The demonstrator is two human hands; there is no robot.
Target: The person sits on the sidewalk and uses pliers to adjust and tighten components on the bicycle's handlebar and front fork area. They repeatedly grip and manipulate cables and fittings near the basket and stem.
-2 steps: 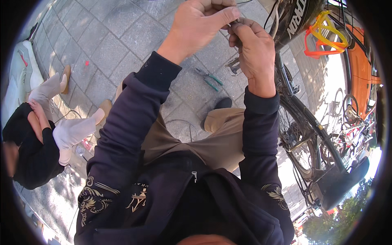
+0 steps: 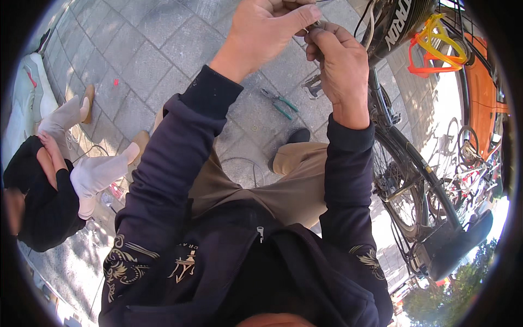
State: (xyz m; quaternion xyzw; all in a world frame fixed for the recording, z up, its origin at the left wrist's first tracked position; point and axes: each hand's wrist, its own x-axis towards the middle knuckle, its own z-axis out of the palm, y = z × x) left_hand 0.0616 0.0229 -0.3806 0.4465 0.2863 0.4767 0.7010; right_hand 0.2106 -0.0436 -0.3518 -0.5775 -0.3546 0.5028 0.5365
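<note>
My left hand [image 2: 267,30] and my right hand [image 2: 340,60] meet at the top of the head view, in front of a bicycle. Both are closed, thumbs and fingertips pinched close together. Between them sits a small dark piece [image 2: 315,25], mostly hidden by the fingers, so its kind cannot be made out. To the right of my right hand stands the black bicycle [image 2: 400,27], with a red and yellow bottle cage [image 2: 438,46] on its frame. Below my hands, green-handled pliers [image 2: 280,103] lie on the paving, close to the bicycle's pedal [image 2: 312,87].
A person [image 2: 49,191] in dark top and light trousers sits at the left. My shoe [image 2: 298,136] rests on the grey paving [image 2: 147,49]. A thin cable [image 2: 253,163] curves between my legs. More bicycles [image 2: 457,185] and an orange vehicle [image 2: 482,98] stand at the right.
My hands hold almost the same pose, with the fingertips shifting very slightly around the small piece. The surroundings are otherwise as before.
</note>
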